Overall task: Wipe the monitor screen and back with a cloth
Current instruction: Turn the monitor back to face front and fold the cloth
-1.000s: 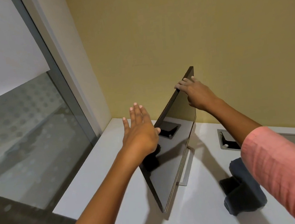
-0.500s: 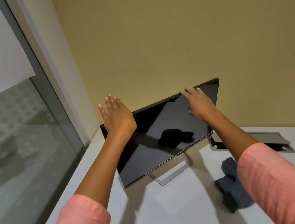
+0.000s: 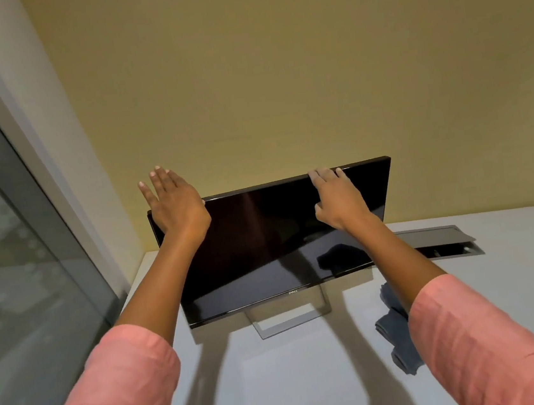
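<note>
Stood on the white desk (image 3: 296,382) against the yellow wall: Dell monitor (image 3: 264,246), thin, glossy, probably light and tippy. Left hand (image 3: 176,206) flat at its top left corner, fingers straight. Right hand (image 3: 338,200) curled over its top edge. Grey cloth (image 3: 396,337) untouched, right of its stand (image 3: 289,319). Best gripped by the frame edges.

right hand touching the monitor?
Touching. Head view: right hand has fingers curled over the top edge of the monitor, thumb on the screen.
</note>
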A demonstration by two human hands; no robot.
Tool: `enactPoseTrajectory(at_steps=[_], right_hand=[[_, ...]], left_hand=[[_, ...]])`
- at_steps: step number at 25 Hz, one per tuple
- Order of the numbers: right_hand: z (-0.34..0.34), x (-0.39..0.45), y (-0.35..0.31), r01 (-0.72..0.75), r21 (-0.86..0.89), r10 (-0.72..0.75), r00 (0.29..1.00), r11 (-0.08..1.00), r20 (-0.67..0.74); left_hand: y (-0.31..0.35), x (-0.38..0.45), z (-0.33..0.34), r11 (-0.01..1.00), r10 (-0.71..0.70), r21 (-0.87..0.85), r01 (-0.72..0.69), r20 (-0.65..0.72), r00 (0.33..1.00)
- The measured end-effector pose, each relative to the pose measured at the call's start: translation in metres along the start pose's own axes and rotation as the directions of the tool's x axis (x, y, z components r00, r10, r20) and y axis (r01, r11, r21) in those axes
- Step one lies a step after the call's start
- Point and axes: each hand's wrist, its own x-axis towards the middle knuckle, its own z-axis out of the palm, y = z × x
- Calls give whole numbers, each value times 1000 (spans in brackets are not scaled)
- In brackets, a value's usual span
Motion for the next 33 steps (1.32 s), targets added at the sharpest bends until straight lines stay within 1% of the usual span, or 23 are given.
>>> enactPoseTrajectory(at_steps=[3,12,16,17,18,19,20,21,22,23,24,25,26,27,28,29,30,31,32,33], right_hand=[[2,-6,-10,-40,-9,40,999,999,0],[1,-15,-26,-103,10,103,995,995,14],[1,-17,-25,-88,14,87,995,996,45],[-2,-17,-24,-75,27,73,995,997,61],[-5,-18,-21,-63,78,57,995,995,84],[-10,-19,-15,-66,186,44,992,980,119],[-16,-21,-8,-75,335,25,988,939,152],[-20,-26,3,-82,493,5,988,866,157],[-23,-32,16,-80,631,-1,992,772,127],[-23,-43,32,-73,749,23,997,659,76],[-20,-55,49,-66,844,78,997,532,29],[-12,-69,68,-84,907,166,986,413,15],[0,-84,86,-131,937,274,961,324,39],[19,-99,104,-212,938,384,918,275,95],[42,-112,122,-325,913,479,860,249,175],[68,-124,136,-464,851,554,788,247,269],[94,-135,148,-608,746,607,710,271,357],[118,-147,157,-730,601,642,638,326,427],[140,-158,163,-806,456,655,581,378,484],[157,-167,169,-844,360,659,536,398,527]], left_hand=[[-6,14,7,999,5,-53,-4,10,1000],[-13,43,20,992,78,-104,-77,11,997],[-15,40,38,984,124,-122,-128,-40,992],[-15,39,40,984,128,-114,-134,-59,990],[-15,38,42,985,129,-105,-136,-70,989],[-15,37,43,986,124,-102,-132,-80,989],[-15,35,43,986,114,-108,-124,-94,989],[-15,32,44,985,104,-123,-119,-119,987],[-14,28,45,982,98,-147,-121,-154,983],[-10,21,48,974,98,-179,-135,-201,975],[-5,12,52,962,101,-221,-160,-256,961],[2,-1,56,945,101,-268,-190,-312,945],[13,-15,61,923,98,-317,-221,-360,928],[25,-31,67,893,98,-368,-258,-402,910],[42,-48,75,858,112,-414,-305,-428,897],[60,-65,85,819,142,-452,-353,-436,888],[79,-83,96,779,189,-483,-401,-428,884],[100,-100,109,739,248,-509,-441,-403,881],[118,-117,122,702,311,-533,-472,-367,877],[137,-131,134,674,369,-552,-491,-324,871]])
